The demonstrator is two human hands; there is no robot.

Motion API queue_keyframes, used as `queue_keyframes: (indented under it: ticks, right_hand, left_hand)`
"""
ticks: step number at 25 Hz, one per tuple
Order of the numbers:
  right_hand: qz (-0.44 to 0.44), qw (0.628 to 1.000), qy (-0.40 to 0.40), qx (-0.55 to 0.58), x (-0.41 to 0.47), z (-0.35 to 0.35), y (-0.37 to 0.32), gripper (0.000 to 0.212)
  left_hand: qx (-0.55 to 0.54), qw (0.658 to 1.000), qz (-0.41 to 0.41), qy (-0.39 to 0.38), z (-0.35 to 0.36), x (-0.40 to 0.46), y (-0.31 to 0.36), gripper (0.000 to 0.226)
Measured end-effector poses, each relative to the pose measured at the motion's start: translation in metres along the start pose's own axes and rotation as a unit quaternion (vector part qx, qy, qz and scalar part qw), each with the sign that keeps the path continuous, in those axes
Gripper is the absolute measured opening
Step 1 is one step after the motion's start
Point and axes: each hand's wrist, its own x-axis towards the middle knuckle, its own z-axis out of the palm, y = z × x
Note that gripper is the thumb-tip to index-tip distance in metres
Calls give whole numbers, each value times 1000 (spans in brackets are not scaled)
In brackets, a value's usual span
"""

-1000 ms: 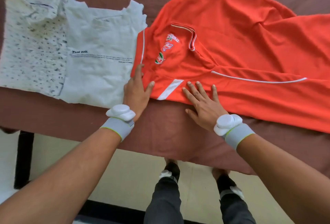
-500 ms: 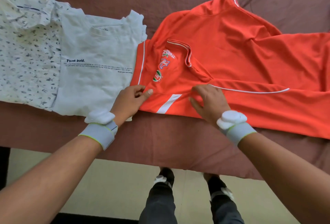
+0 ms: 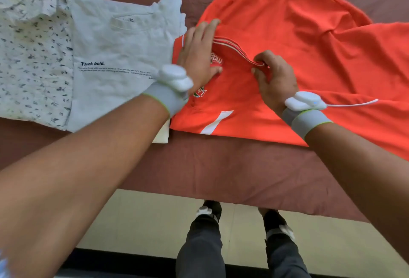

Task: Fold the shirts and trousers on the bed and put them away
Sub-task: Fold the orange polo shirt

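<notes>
I am part-way through the pile, by my reckoning. Two shirts already look folded on the bed [image 3: 221, 167]: a leaf-print shirt [image 3: 33, 51] out at ten o'clock and a pale printed T-shirt [image 3: 119, 60] beside it, its near edge overlapping the first. The orange shirt [image 3: 309, 56] lies from twelve round to three o'clock, one flap turned in but the body and far sleeve spread loose, so its fold is only begun. My left hand [image 3: 197, 56] lies flat with straight fingers on the shirt's left edge, pinning it, holding nothing. My right hand [image 3: 274, 76] takes a pinching grip on the white-piped collar edge near the badge. I see no trousers here, and nothing is put away yet; both, I judge, remain to do.
</notes>
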Motion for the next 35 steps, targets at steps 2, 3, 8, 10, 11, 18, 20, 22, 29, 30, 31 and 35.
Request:
queue_keyframes:
  ticks: [2,3,8,10,11,18,20,22,29,30,31,35]
  right_hand:
    - [-22,999,0,28,-9,-17,5,15]
    - [-46,999,-3,24,-12,-23,6,14]
    - [-245,961,-89,-92,-38,-23,21,23]
    - [-291,934,-126,-164,-51,-12,34,24]
    - [-297,926,-136,-189,-58,-8,41,29]
    - [-294,917,-148,-225,-79,-2,46,29]
    - [-278,915,-188,-225,-87,-6,42,46]
    - [-233,915,-223,-243,-94,-12,43,72]
    - [-24,912,-253,-323,-156,-60,104,87]
    - [-6,909,-243,-338,-162,-63,115,80]
    - [9,908,-229,-350,-166,-65,128,74]
    - [44,909,-195,-366,-181,-82,177,72]
  left_hand:
    - [50,997,46,-29,-1,27,5,65]
    - [57,995,81,-29,-6,31,3,47]
    - [65,949,287,113,-13,-33,-22,21]
    - [95,931,326,134,4,-68,-34,17]
    - [113,931,322,129,15,-81,-36,17]
    - [82,979,165,90,35,-112,-29,30]
    - [48,983,145,98,36,-120,-4,42]
    - [90,981,171,7,53,-125,19,68]
    - [255,939,218,-78,84,-123,18,71]
    - [260,935,227,-81,81,-121,13,68]
    - [261,933,235,-82,81,-118,8,64]
    - [257,923,282,-57,79,-110,6,58]
